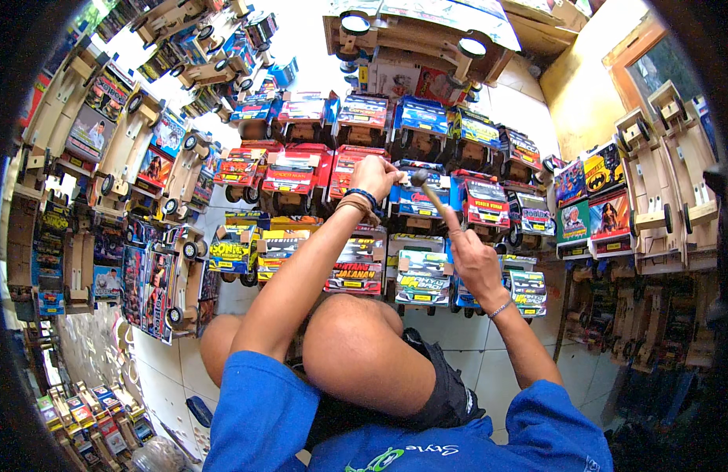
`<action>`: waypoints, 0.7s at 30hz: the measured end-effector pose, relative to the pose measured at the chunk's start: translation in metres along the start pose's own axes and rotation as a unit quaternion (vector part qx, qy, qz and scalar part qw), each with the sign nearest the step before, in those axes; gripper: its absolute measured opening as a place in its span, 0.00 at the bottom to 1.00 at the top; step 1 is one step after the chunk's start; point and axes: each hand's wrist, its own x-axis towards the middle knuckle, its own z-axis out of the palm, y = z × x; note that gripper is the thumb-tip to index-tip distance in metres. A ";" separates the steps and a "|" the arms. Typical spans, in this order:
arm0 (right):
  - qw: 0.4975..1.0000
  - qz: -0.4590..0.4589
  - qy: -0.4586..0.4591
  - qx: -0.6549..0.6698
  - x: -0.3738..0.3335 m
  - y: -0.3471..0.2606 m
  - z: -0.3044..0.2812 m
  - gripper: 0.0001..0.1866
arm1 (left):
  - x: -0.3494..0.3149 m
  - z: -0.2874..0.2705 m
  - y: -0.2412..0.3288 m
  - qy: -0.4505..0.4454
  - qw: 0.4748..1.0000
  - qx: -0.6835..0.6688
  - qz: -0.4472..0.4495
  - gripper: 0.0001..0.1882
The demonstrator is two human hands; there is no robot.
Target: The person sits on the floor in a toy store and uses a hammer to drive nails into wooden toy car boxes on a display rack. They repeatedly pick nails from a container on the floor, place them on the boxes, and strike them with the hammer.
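My right hand (476, 263) is closed around the wooden handle of a small hammer (433, 195), whose head is up beside my left fingertips. My left hand (372, 179) reaches forward in a pinch. What its fingers hold is too small to make out. Both hands are over the front of a blue toy truck (420, 201) in the middle row. Next to it on the left is a red toy truck (349, 169), and on the right another red truck (485, 206). Below my right hand sits a white and green toy truck (423, 287).
Several printed toy trucks stand in rows on the tiled floor (458, 346). More are stacked on their sides at the left (124, 149) and right (655, 181). A large wooden truck body (411, 43) lies at the top. My bent knee (356, 354) is close to the nearest row.
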 end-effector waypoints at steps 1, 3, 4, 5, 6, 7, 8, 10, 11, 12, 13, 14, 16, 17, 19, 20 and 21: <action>0.999 0.004 -0.041 -0.022 0.000 0.000 0.000 0.40 | -0.001 0.000 0.000 0.000 1.000 0.009 -0.001 0.16; 1.000 -0.004 0.010 -0.005 0.002 0.003 0.000 0.40 | 0.002 0.000 0.001 0.000 1.000 0.027 0.001 0.16; 1.000 -0.003 0.022 0.003 0.001 0.003 -0.001 0.39 | 0.001 0.001 0.000 0.000 1.000 0.016 -0.007 0.16; 0.999 0.001 0.032 0.012 -0.001 0.003 -0.001 0.39 | 0.000 0.001 0.000 0.001 1.000 0.019 -0.003 0.16; 0.999 -0.006 0.044 0.026 -0.001 0.004 -0.002 0.39 | 0.001 0.000 0.000 0.000 1.000 0.021 0.000 0.16; 1.000 -0.014 0.021 0.002 -0.002 0.005 -0.002 0.40 | 0.002 0.000 -0.001 -0.001 1.000 0.023 0.004 0.16; 1.000 -0.019 -0.006 -0.024 -0.002 0.006 -0.002 0.40 | 0.002 0.000 -0.001 0.000 1.000 0.019 0.000 0.16; 0.998 -0.009 -0.051 -0.048 0.000 0.008 -0.002 0.40 | 0.002 0.000 -0.001 -0.001 1.000 0.018 0.002 0.16; 0.999 -0.018 -0.012 -0.030 0.000 0.009 -0.002 0.40 | 0.002 0.000 -0.002 -0.002 1.000 0.017 0.003 0.16; 1.000 -0.018 0.007 -0.015 0.002 0.011 -0.002 0.40 | 0.002 -0.001 -0.002 -0.004 1.000 0.018 0.005 0.16; 1.000 -0.016 0.024 0.000 0.002 0.012 -0.002 0.40 | 0.002 -0.001 -0.002 -0.008 1.000 0.019 0.007 0.16; 0.999 -0.010 0.030 0.027 0.002 0.013 -0.003 0.40 | 0.002 -0.002 -0.002 -0.015 1.000 0.020 0.002 0.16; 0.999 -0.030 0.011 0.007 0.002 0.012 -0.002 0.40 | 0.002 -0.005 -0.001 -0.019 0.999 0.029 0.010 0.15; 0.999 -0.038 -0.003 -0.006 0.002 0.012 -0.003 0.40 | 0.001 -0.006 0.000 -0.023 0.999 0.033 0.010 0.15; 0.999 -0.027 -0.026 -0.031 0.002 0.009 -0.002 0.39 | -0.001 -0.007 0.003 -0.017 0.998 0.053 -0.007 0.15; 1.000 -0.021 -0.017 -0.016 0.002 0.008 -0.002 0.39 | -0.003 -0.008 0.005 -0.005 0.998 0.059 0.002 0.16; 1.000 -0.017 -0.007 -0.001 0.004 0.007 -0.002 0.39 | -0.004 -0.010 0.007 0.001 0.998 0.058 0.012 0.17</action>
